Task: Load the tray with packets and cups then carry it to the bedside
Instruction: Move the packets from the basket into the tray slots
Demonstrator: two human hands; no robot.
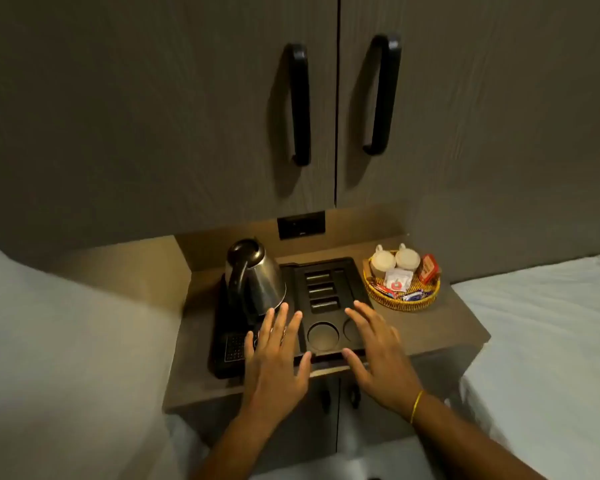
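Observation:
A black tray with narrow slots and two round cup wells lies on a brown counter, its slots and wells bare. To its right stands a woven basket holding two white cups turned upside down and several packets. My left hand hovers with fingers spread over the tray's front left corner. My right hand is spread over the front right, its thumb near the tray's front edge. Neither hand holds anything.
A steel kettle with a black handle stands on the tray's left part. Cupboard doors with black handles rise behind the counter. White bedding lies at the left and right.

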